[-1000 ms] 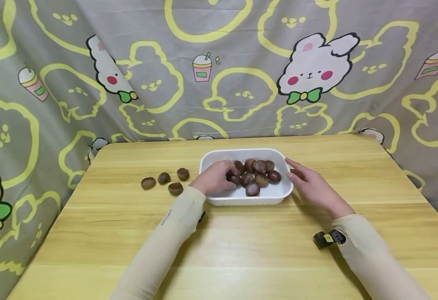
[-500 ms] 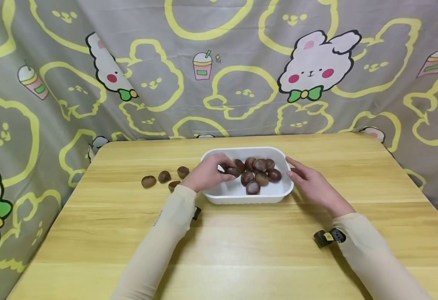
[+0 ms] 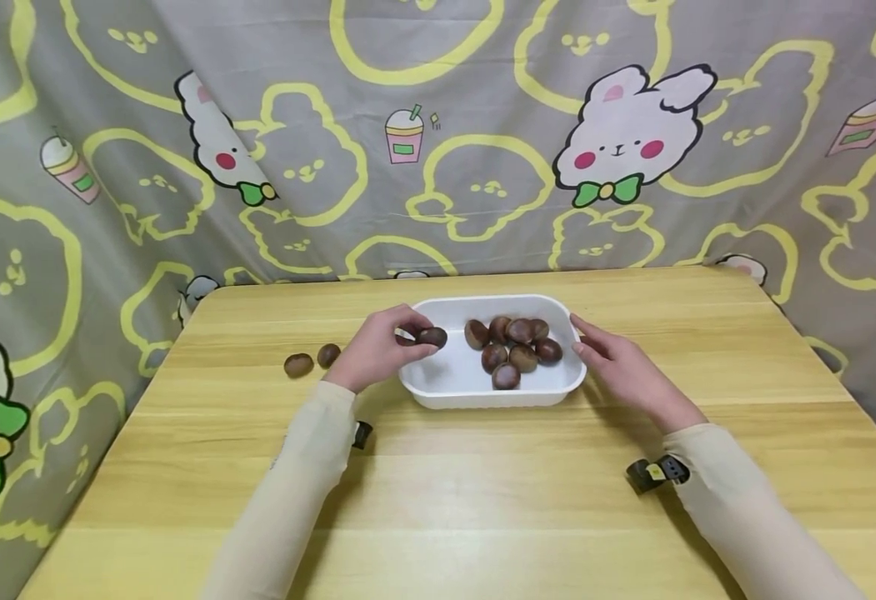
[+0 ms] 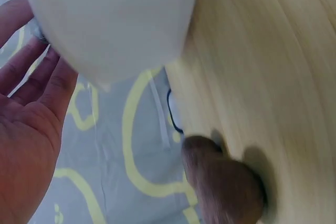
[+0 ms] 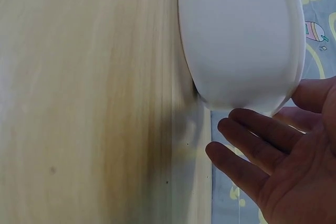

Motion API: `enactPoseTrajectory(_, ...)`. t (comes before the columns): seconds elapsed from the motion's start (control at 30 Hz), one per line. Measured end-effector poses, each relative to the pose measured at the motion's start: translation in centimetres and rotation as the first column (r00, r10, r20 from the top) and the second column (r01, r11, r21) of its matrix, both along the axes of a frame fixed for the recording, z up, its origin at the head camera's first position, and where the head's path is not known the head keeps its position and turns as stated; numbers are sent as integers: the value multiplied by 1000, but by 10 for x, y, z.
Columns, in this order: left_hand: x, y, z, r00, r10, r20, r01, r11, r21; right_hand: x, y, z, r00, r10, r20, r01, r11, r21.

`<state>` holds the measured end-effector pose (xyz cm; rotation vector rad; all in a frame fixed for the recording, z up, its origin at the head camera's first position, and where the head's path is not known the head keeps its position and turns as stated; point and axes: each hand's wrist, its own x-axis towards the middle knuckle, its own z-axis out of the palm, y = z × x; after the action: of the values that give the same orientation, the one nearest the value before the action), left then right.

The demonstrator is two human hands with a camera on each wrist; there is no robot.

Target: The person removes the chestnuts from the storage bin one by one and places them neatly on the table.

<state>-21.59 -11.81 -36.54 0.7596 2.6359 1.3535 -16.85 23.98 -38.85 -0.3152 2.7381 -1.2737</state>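
Note:
In the head view, my left hand point(image 3: 379, 346) pinches a brown chestnut point(image 3: 432, 337) between thumb and fingers, over the left end of a white plastic tray point(image 3: 453, 400). A second dark shape shows between those fingers, too hidden to name. Several more chestnuts point(image 3: 506, 377) lie grouped toward the tray's right half. My right hand point(image 3: 633, 375) touches the tray's right end, thumb and index finger at the rim; in the right wrist view its other fingers point(image 5: 236, 163) stretch out fairly straight beside the end wall. The left wrist view shows the tray's outside point(image 4: 121, 19).
Left of the tray, two chestnuts point(image 3: 298, 365) show on the wooden table point(image 3: 453, 508); my left hand and forearm block the view of the spot beside them. Blurred chestnuts point(image 4: 226, 187) appear in the left wrist view. A patterned curtain point(image 3: 483, 108) hangs behind the table.
My left hand has lifted the chestnut off the group and carried it left toward the tray's left rim, covering chestnuts on the table. My right hand has stayed at the tray's right end.

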Motion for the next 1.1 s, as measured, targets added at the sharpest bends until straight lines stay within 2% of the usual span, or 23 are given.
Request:
enactPoseTrajectory(0.3,9,-29,11,998,63,-1,-63,996,57,-1,1,-3,1000,-4,21,4,1000,13)
enactPoseTrajectory(0.43,17,-50,19,992,122,22,-123,992,25,-3,1,-1,1000,-7,23,7,1000,23)
enactPoseTrajectory(0.53,23,-67,22,987,163,12,-162,986,-22,-4,0,1,1000,-3,17,3,1000,24)
enactPoseTrajectory(0.7,31,-91,16,981,189,-38,-192,978,-82,-3,0,1,1000,-3,20,2,1000,18)
enactPoseTrajectory(0.97,37,-118,4,970,242,-2,-238,952,-192,-2,1,-1,1000,-6,15,6,1000,4)
enactPoseTrajectory(1.1,40,-128,0,969,246,3,-239,946,-217,-2,1,-1,1000,-3,17,3,1000,-2)
